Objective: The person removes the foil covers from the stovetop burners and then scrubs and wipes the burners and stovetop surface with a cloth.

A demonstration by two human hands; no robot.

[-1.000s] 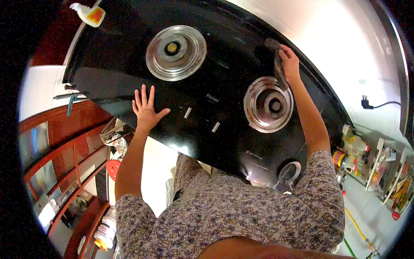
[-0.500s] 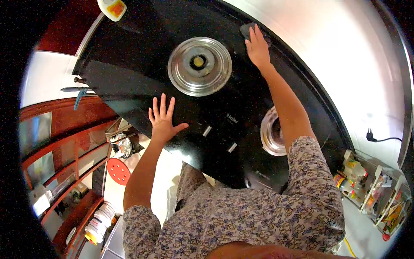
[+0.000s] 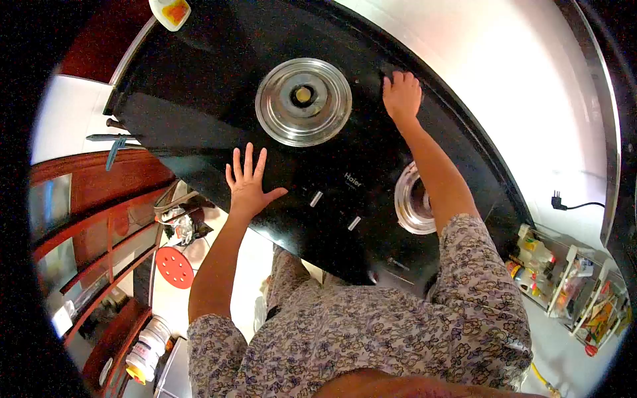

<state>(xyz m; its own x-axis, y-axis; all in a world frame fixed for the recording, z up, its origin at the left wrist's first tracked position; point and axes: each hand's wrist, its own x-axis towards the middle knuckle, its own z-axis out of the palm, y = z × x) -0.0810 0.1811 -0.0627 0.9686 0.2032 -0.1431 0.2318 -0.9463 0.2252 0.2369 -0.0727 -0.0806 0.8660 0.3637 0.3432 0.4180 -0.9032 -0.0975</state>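
My left hand lies flat with fingers spread on the glossy black glass hob, in front of the large burner. My right hand is at the back of the hob, fingers bent and pressed down on a dark grey cloth, mostly hidden under them. A large round metal burner is set in the hob between my hands, touched by neither. A smaller metal burner is partly covered by my right forearm. Two silver knobs sit near the front.
A white container with orange contents stands at the far left corner. A black plug hangs by the white wall. Bottles in a rack stand at right. Red-brown cabinets and a red perforated disc are at left.
My right hand has slid toward me along the hob's back edge, and its fingers are now more bent, covering most of the cloth. The left hand stays put; the view shifts slightly.
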